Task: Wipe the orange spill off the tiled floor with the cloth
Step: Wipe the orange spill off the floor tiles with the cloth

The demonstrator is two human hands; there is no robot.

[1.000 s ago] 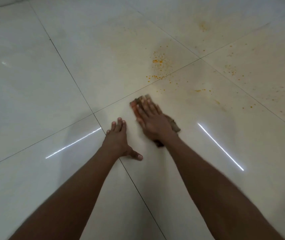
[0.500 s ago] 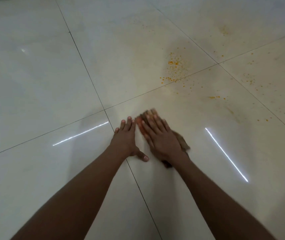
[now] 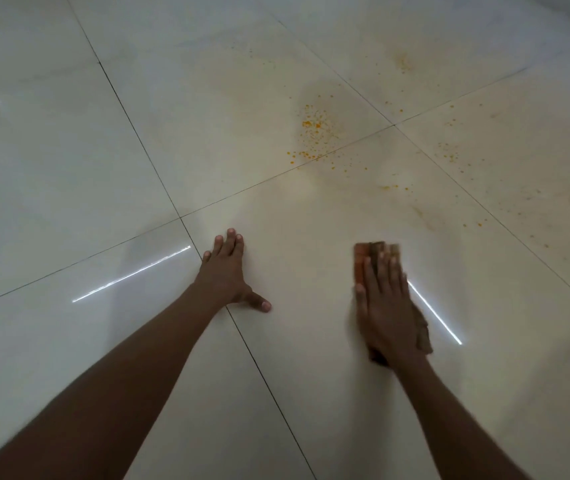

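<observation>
The right hand lay flat on the cloth, palm down with its fingers straight and close together, pressing the fabric against the tiled floor. The cloth, brownish with an orange edge, showed beyond the fingertips as a folded strip, and a darker corner of it stuck out from under the heel of the hand on the right side. That hand and the cloth looked slightly blurred.

The left hand rested on the bare floor well apart from the cloth, to its left. Its fingers were stretched forward and its thumb was spread out toward the right hand; it held nothing. It sat right at a grout line, near where four tiles met.

The orange spill lay farther away from the person than both hands, untouched by the cloth. Its densest patch of orange specks sat beside a grout line, up and slightly left of the cloth. Thinner speckles were scattered over the tiles to the right, with faint yellowish smears between the specks and the cloth. Two bright streaks of reflected light crossed the floor, one left of the left hand and one just beside the right hand.
</observation>
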